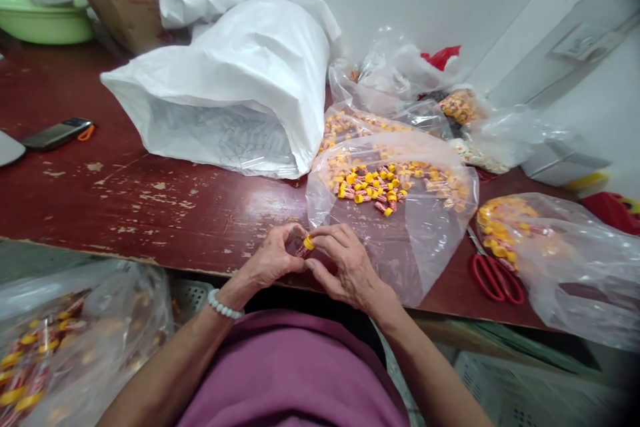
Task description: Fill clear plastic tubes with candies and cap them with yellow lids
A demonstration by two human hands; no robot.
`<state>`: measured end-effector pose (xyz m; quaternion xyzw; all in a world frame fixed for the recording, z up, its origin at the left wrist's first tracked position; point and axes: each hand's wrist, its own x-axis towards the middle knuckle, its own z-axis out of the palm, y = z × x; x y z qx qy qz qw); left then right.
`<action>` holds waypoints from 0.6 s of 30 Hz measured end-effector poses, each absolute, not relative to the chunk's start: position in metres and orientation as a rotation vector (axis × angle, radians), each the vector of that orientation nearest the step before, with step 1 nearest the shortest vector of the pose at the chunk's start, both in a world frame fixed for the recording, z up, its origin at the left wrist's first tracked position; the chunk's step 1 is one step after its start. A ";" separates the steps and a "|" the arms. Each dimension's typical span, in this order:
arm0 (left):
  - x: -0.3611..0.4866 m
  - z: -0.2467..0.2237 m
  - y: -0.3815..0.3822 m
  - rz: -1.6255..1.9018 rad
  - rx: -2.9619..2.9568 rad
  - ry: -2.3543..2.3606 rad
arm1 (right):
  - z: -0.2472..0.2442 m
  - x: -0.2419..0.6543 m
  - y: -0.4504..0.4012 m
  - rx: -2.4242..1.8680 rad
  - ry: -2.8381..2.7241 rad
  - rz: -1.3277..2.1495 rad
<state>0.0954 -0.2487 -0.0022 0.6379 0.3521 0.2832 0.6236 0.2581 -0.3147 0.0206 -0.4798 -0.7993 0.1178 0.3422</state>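
Observation:
Between my hands, just over the table's front edge, is a small clear tube (302, 251) with a red pattern and a yellow cap (309, 242). My left hand (270, 255) is closed around the tube's body. At the cap end, my right hand (345, 265) pinches the yellow cap with its fingertips. Beyond my right hand, a clear plastic bag (425, 240) lies open, with several red-patterned pieces with yellow caps (373, 183) spilling from it. A white sack (240, 67) lies with its mouth facing me, and clear empty tubes (250, 137) show inside.
Red-handled scissors (495, 277) lie at the right beside another bag of yellow-capped pieces (500, 233). A phone (59, 134) is on the left of the worn red table (125, 207). Below the edge at left, a bag (125, 307) holds finished-looking capped tubes (35, 373).

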 end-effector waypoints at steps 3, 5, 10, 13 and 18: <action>0.100 -0.005 -0.248 0.726 1.626 0.917 | 0.018 0.254 -0.317 -1.249 -2.039 0.338; 0.105 -0.006 -0.246 0.789 1.755 1.012 | 0.019 0.257 -0.314 -1.222 -2.012 0.355; 0.111 0.000 -0.242 0.860 1.536 0.993 | 0.015 0.313 -0.290 -1.505 -1.679 0.105; 0.108 0.002 -0.245 0.851 1.380 0.984 | -0.006 0.364 -0.273 -1.873 -1.550 -0.148; 0.106 0.000 -0.249 0.886 1.373 0.933 | -0.035 0.390 -0.267 -1.964 -1.553 -0.111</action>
